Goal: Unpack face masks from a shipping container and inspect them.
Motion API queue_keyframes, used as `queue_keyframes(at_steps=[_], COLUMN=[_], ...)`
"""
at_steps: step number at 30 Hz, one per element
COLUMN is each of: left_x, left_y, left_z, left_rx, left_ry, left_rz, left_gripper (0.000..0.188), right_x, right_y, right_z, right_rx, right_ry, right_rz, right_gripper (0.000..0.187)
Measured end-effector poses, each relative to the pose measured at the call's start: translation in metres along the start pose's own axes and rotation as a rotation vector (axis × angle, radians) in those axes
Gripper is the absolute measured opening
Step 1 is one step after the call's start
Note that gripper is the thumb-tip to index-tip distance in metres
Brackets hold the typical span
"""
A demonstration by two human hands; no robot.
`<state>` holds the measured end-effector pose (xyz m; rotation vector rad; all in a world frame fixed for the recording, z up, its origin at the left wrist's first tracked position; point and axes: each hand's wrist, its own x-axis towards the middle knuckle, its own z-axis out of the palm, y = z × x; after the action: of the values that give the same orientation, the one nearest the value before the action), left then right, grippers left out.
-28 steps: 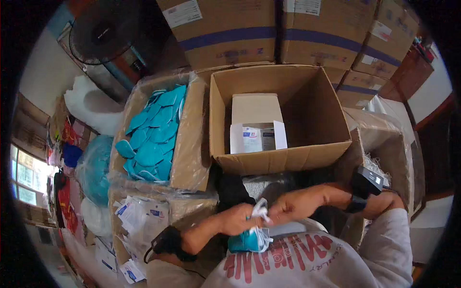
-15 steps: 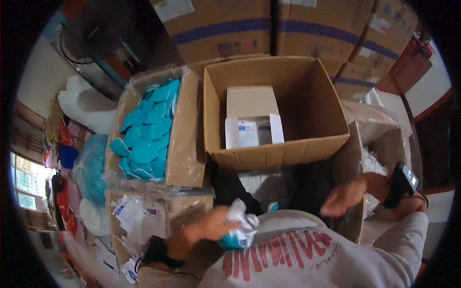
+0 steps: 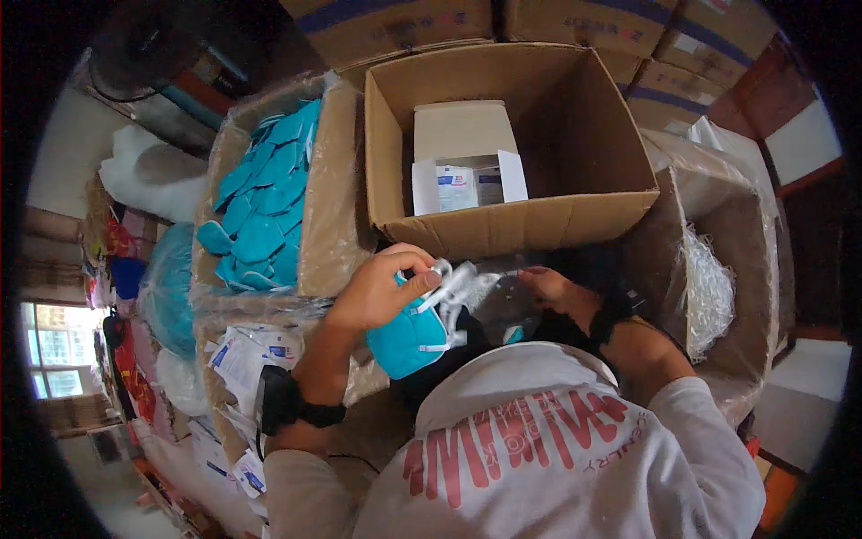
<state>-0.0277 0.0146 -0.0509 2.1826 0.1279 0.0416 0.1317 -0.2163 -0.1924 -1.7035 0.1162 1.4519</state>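
Observation:
My left hand (image 3: 386,287) is closed on a teal face mask (image 3: 409,341), fingers and thumb at its upper edge. White straps (image 3: 453,292) hang in loose, slightly blurred loops at the mask's right side. My right hand (image 3: 552,287) is apart from the mask, its fingertips pinched together just beyond the loops. A thin pale strand seems to run to those fingertips, but what they grip is too blurred to make out. Both hands are in front of a large open cardboard box (image 3: 521,229), above my lap.
Inside the large box stands an open white carton (image 3: 462,121) with printed packets. At left, a plastic-lined box (image 3: 337,198) holds many teal masks (image 3: 260,229); printed packets (image 3: 256,359) lie nearer. White strands (image 3: 709,296) fill part of the right box (image 3: 759,269). Sealed cartons (image 3: 584,22) are stacked behind.
My left hand has raised the mask and its straps away from my body. My right hand has moved left from beside the right box toward the straps. The whole view has shifted.

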Motion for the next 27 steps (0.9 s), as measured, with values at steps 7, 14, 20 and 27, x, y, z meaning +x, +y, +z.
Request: queue_keyframes(at_steps=[7,14,20,27], left_x=[-0.001,-0.002,-0.007,0.033], left_y=[0.024,0.04,0.011,0.021], left_z=[-0.014,-0.023,0.014,-0.008], left_rx=[-0.389,-0.175,-0.13,0.072], left_ry=[0.094,0.194,0.504,0.617], left_rz=[-0.158,-0.078,0.075,-0.248], left_gripper=[0.033,0.03,0.027,0.031], right_x=[-0.069,-0.098,-0.115,-0.155], right_y=[-0.081,-0.12,-0.136,-0.141], right_z=[0.054,0.075,0.093,0.141], right_rx=[-0.158,-0.505,-0.464,-0.456], right_ry=[-0.369,-0.907,-0.514,-0.475], right_rz=[-0.908,-0.685,-1.688,-1.689], right_gripper=[0.043,0.03,0.023,0.027])
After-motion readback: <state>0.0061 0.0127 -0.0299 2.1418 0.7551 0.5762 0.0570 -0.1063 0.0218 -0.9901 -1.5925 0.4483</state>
